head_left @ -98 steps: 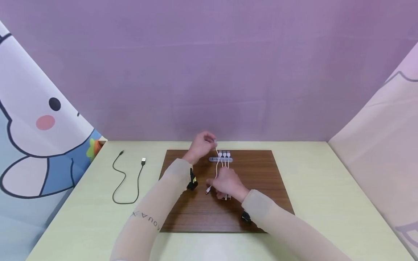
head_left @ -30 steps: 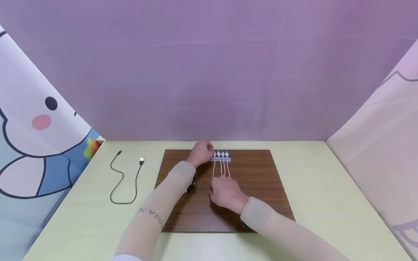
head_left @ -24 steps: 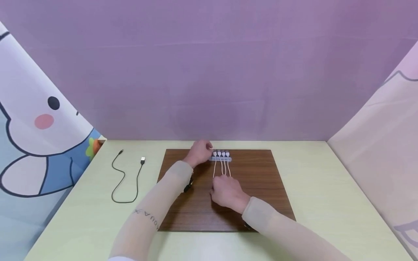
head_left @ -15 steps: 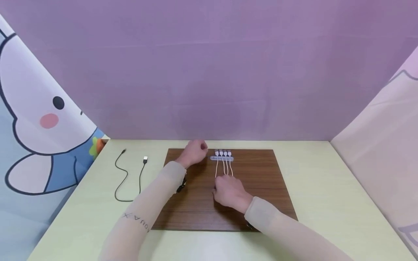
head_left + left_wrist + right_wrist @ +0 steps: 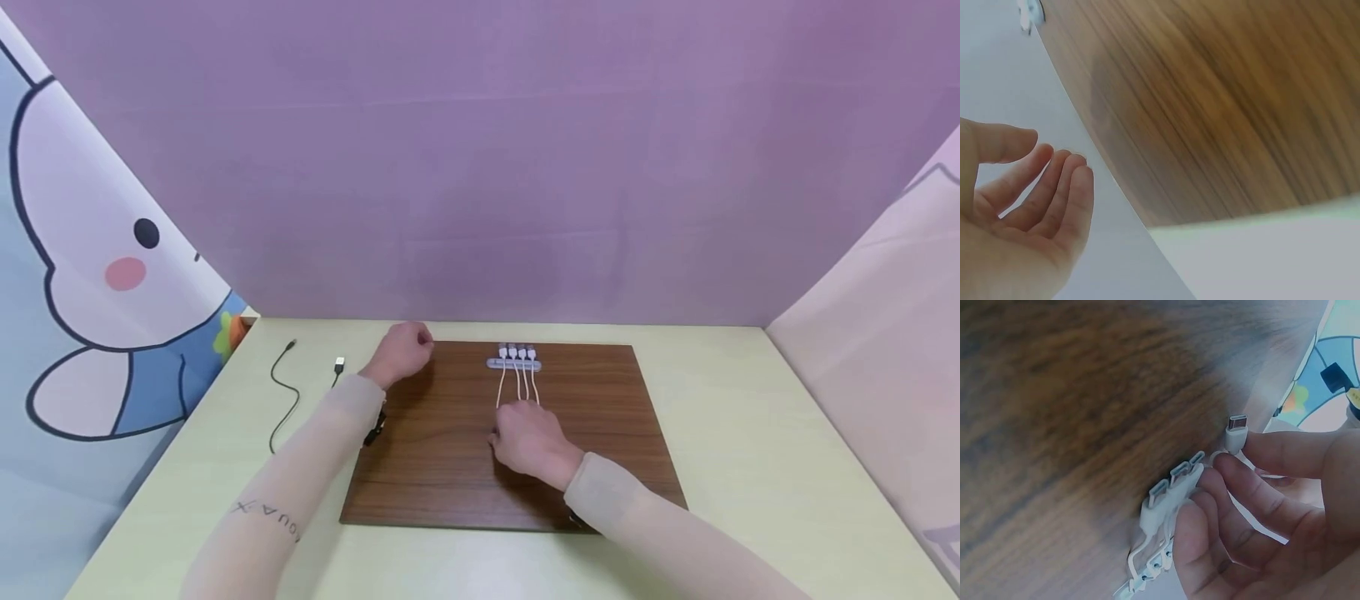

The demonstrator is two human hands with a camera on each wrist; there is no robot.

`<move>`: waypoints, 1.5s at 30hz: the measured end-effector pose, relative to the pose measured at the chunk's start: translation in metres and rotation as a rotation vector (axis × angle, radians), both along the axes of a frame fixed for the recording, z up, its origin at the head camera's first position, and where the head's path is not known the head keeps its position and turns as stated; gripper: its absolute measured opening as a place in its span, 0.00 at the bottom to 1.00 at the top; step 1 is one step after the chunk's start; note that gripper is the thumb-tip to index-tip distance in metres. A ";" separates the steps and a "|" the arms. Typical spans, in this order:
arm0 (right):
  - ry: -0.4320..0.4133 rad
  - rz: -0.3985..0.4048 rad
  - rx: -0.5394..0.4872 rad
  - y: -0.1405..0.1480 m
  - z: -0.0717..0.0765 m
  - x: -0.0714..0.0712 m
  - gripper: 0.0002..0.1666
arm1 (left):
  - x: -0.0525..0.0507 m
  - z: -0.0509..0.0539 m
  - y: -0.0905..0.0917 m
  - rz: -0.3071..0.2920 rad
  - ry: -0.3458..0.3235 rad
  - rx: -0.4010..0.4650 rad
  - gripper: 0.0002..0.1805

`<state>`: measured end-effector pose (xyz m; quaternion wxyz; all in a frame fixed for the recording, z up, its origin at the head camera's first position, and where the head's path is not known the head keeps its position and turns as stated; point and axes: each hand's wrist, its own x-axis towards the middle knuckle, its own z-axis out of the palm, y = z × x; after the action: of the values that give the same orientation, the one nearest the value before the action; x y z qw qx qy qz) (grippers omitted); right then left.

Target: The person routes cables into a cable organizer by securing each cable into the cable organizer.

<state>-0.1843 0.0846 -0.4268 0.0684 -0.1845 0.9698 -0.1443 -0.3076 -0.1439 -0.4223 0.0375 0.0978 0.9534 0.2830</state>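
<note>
My left hand [image 5: 401, 354] hovers near the back left corner of the brown wood-grain board [image 5: 600, 400]. In the left wrist view its fingers [image 5: 1047, 194] are loosely curled with nothing between them. My right hand [image 5: 532, 437] is low over the middle of the board. The right wrist view has its thumb and index finger pinching a white cable by its USB-C plug [image 5: 1237, 439]. Beside the other fingers stand several more white USB-C plugs [image 5: 1159, 489]. Farther back, a pale cable holder [image 5: 492, 364] carries a row of white cables whose USB-A plugs [image 5: 503, 353] point backwards.
A black USB cable [image 5: 285, 387] lies left of the board on the pale table [image 5: 750, 433], partly hidden by my left sleeve [image 5: 300, 467]. A purple backdrop [image 5: 480, 208] rises behind the table's back edge.
My left hand has let go of a white cable's USB-A end, which now sits in the holder's row, and has moved left. My right hand has shifted slightly nearer the front.
</note>
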 end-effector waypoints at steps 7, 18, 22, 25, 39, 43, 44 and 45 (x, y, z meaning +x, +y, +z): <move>0.006 0.012 -0.011 0.001 0.000 -0.001 0.20 | -0.001 0.002 -0.028 0.056 0.011 -0.041 0.14; 0.026 0.026 0.004 0.001 -0.001 -0.002 0.21 | 0.002 0.008 -0.071 0.120 0.064 -0.174 0.15; 0.023 0.024 0.015 0.001 -0.001 -0.002 0.23 | 0.003 0.005 -0.086 0.144 0.053 -0.198 0.17; 0.016 0.028 0.014 0.001 0.000 -0.001 0.23 | 0.003 0.006 -0.094 0.151 0.013 -0.240 0.20; -0.003 0.038 -0.023 0.004 -0.001 -0.002 0.22 | 0.005 -0.006 -0.117 0.167 -0.164 -0.262 0.09; 0.000 0.043 -0.026 0.004 -0.002 -0.002 0.23 | 0.007 -0.007 -0.115 0.143 -0.133 -0.316 0.17; 0.001 0.044 -0.026 0.004 -0.002 -0.003 0.23 | 0.008 -0.008 -0.114 0.140 -0.127 -0.327 0.18; 0.004 0.045 -0.027 0.004 -0.003 -0.002 0.23 | 0.009 -0.008 -0.113 0.141 -0.125 -0.332 0.18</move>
<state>-0.1867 0.0886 -0.4294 0.0674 -0.2075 0.9634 -0.1556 -0.2990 -0.2573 -0.4300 0.0923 0.0055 0.9873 0.1295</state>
